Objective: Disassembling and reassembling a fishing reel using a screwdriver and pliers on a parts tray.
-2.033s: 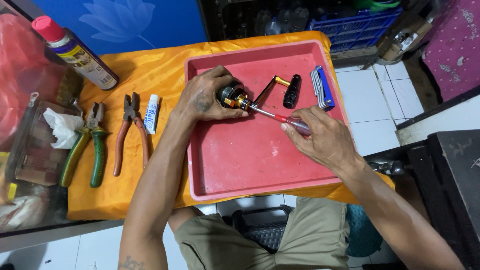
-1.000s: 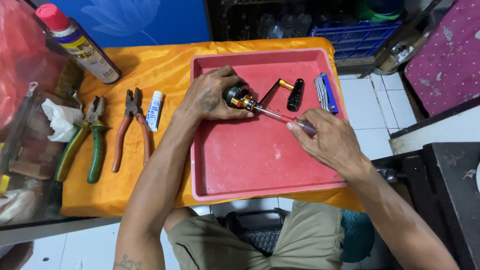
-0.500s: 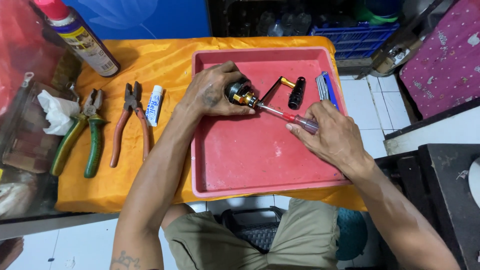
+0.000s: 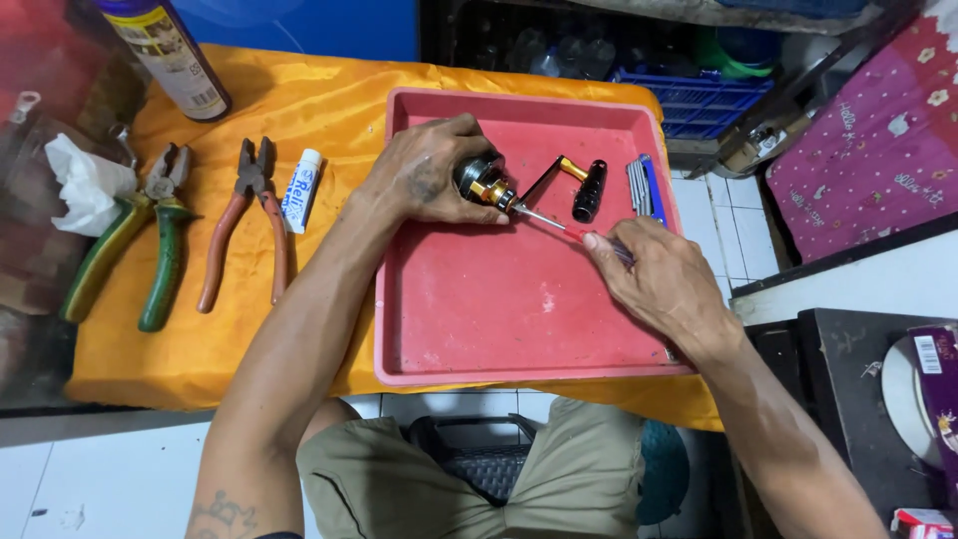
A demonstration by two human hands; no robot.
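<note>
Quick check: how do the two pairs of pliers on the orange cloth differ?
The green-handled pliers lie farther left, by the white tissue; the orange-handled pliers lie nearer the white tube. The green pair's handles look thicker and spread wider; the orange pair's are slimmer and closer together. Both lie flat, jaws pointing away from the person, untouched by either hand.

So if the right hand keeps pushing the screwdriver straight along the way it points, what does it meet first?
The right hand aims the screwdriver up-left, and its tip already appears to be at the gold and black reel part, which the left hand grips. Depth is hard to judge.
</note>
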